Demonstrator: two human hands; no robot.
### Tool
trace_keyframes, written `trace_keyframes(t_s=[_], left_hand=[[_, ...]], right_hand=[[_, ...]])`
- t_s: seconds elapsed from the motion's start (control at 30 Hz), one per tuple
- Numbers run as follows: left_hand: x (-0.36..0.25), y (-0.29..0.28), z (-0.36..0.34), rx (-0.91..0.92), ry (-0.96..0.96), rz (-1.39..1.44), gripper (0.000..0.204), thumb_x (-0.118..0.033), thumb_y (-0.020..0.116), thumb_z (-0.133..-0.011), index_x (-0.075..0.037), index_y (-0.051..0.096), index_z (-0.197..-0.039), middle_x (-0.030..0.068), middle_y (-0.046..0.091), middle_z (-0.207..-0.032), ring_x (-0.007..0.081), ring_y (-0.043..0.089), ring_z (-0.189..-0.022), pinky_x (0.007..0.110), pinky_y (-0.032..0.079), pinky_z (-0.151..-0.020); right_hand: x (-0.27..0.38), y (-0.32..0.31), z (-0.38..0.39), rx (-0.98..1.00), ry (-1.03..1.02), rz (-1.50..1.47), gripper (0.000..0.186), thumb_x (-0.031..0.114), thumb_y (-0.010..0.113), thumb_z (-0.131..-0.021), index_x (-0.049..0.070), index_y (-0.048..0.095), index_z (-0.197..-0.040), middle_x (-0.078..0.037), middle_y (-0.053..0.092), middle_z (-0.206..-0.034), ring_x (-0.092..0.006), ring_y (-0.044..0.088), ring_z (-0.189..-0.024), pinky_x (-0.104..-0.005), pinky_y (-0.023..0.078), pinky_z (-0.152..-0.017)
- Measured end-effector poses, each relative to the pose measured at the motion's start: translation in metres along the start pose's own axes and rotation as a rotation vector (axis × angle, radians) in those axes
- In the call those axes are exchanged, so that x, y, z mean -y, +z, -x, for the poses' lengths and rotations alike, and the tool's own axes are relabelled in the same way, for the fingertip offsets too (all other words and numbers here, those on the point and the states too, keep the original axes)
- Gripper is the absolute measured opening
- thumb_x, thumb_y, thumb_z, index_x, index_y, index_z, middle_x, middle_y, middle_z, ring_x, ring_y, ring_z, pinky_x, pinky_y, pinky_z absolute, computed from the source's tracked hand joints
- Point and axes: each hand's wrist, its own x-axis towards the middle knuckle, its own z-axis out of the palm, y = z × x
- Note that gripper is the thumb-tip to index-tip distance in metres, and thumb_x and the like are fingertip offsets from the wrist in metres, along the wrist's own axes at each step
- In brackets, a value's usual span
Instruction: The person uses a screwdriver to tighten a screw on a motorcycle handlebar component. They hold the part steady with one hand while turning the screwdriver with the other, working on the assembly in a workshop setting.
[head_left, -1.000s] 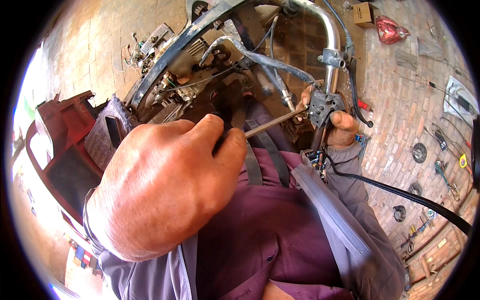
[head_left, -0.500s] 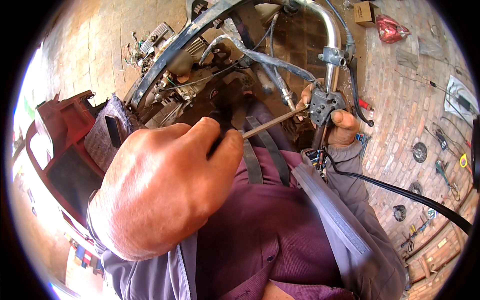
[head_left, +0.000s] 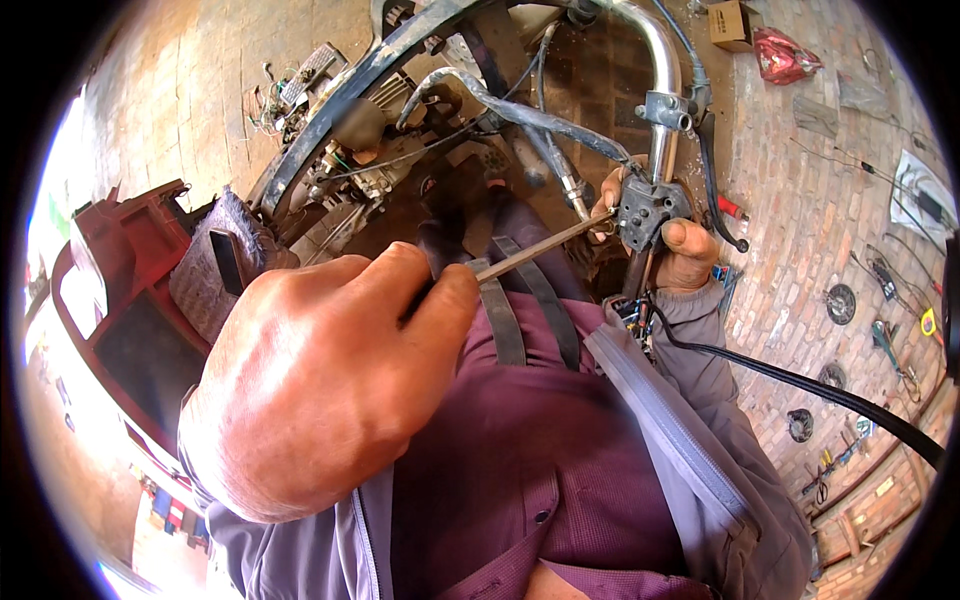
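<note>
My left hand, large at left centre, is closed around something whose handle is hidden in the fist. From it a long, thin metal shaft runs up to the right, looking like a screwdriver's. Its tip meets the left edge of a dark grey switch housing with small holes. My right hand grips that housing from behind and below, with its thumb on the right side and fingers showing at the left. A small brassy bit shows at the tip; whether they touch, I cannot tell. The housing sits beside a chrome handlebar.
A brake lever hangs beside the handlebar. Black cable runs off right. At left stand a red body panel and a phone on a fuzzy cloth. The frame tube arches ahead; tools and parts lie on the brick floor.
My left hand and the shaft have shifted slightly left and down. My right hand and the switch housing stay almost in place.
</note>
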Motion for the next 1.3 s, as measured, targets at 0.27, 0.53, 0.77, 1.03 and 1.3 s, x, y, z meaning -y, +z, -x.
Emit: trace_keyframes(t_s=[0.27, 0.53, 0.77, 1.03, 1.3], left_hand=[[0.008, 0.002, 0.002, 0.001, 0.0, 0.053, 0.038, 0.008, 0.068, -0.064, 0.005, 0.065, -0.102, 0.0171, 0.062, -0.083, 0.0329, 0.066, -0.068, 0.039, 0.053, -0.055], [0.024, 0.015, 0.015, -0.104, -0.058, 0.266, 0.044, 0.01, 0.062, -0.06, 0.002, 0.063, -0.104, 0.0151, 0.061, -0.081, 0.031, 0.066, -0.067, 0.037, 0.051, -0.058], [0.035, 0.089, -0.013, -0.419, -0.3, 0.966, 0.019, -0.003, 0.078, -0.073, -0.003, 0.059, -0.076, -0.0037, 0.053, -0.067, 0.0049, 0.046, -0.06, 0.023, 0.033, -0.053], [0.009, 0.128, -0.09, -0.672, -0.017, 0.713, 0.014, -0.003, 0.075, -0.08, -0.001, 0.071, -0.094, 0.0014, 0.063, -0.072, 0.0085, 0.057, -0.065, 0.024, 0.047, -0.058], [-0.002, 0.17, -0.076, -0.706, -0.392, 1.357, 0.011, -0.003, 0.075, -0.083, 0.001, 0.069, -0.091, -0.0019, 0.064, -0.071, 0.0016, 0.054, -0.062, 0.018, 0.042, -0.054]], right_hand=[[-0.001, -0.002, 0.0, -0.023, -0.03, 0.036, 0.079, 0.035, 0.077, -0.063, -0.004, 0.05, -0.126, -0.019, 0.062, -0.108, -0.0226, 0.062, -0.093, -0.0324, 0.051, -0.08], [0.0, 0.002, 0.001, -0.028, -0.028, -0.003, 0.078, 0.032, 0.075, -0.064, -0.006, 0.049, -0.126, -0.021, 0.062, -0.108, -0.0256, 0.064, -0.092, -0.038, 0.054, -0.083], [0.0, 0.004, -0.001, 0.014, -0.03, -0.019, 0.076, 0.031, 0.074, -0.064, -0.006, 0.05, -0.126, -0.023, 0.061, -0.108, -0.0293, 0.064, -0.098, -0.0433, 0.054, -0.09], [-0.006, -0.009, 0.002, -0.022, -0.043, 0.024, 0.076, 0.032, 0.075, -0.066, -0.004, 0.05, -0.128, -0.023, 0.063, -0.112, -0.0264, 0.063, -0.098, -0.0364, 0.051, -0.087], [-0.003, -0.008, -0.004, 0.079, -0.074, 0.05, 0.074, 0.033, 0.076, -0.069, -0.002, 0.05, -0.128, -0.02, 0.064, -0.109, -0.0259, 0.064, -0.096, -0.0355, 0.051, -0.085]])
